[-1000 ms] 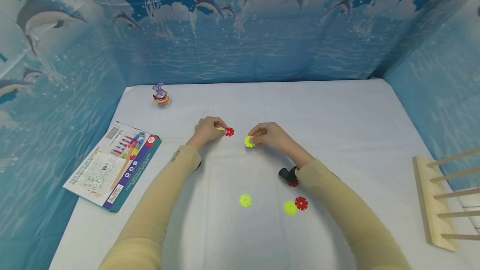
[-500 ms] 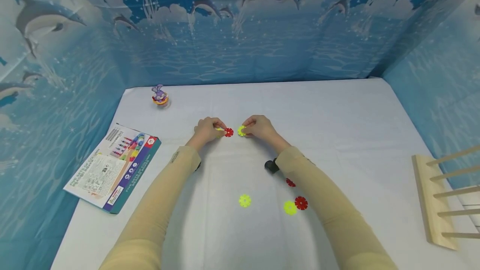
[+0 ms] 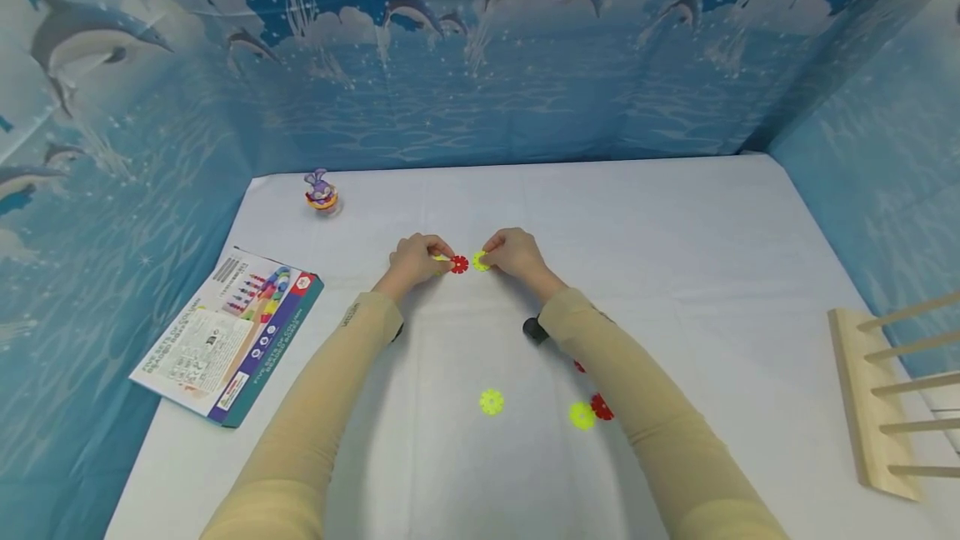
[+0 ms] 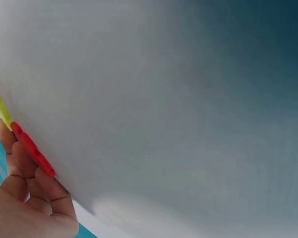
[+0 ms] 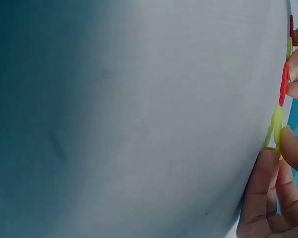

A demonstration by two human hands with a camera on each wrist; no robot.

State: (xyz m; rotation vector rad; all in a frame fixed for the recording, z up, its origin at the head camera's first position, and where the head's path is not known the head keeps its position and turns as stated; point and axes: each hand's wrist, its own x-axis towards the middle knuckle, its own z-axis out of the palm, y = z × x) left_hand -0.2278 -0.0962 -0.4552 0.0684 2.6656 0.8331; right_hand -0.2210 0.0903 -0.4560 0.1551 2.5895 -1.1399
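Observation:
My left hand (image 3: 412, 260) pinches a short row of joined notched plastic discs, low over the white table. At its right end is a red disc (image 3: 460, 264); a yellow disc (image 4: 0, 106) adjoins it, mostly hidden by my fingers in the head view. The right wrist view also catches a further dark red piece (image 5: 291, 25) at the far end of the row. Between thumb and fingers, my right hand (image 3: 516, 255) pinches a yellow notched disc (image 3: 479, 261), upright on edge. Its rim faces the red disc, with a small gap between them in the head view.
Loose on the table lie a yellow disc (image 3: 491, 402), another yellow disc (image 3: 582, 416) and a red disc (image 3: 602, 407), plus a red one partly under my right sleeve. A printed box (image 3: 225, 336) is left, a rabbit toy (image 3: 321, 192) behind, a wooden peg rack (image 3: 873, 407) right.
My right hand has moved left and away from me, bringing its yellow disc close to the red disc at the end of the row. My left hand has stayed almost still.

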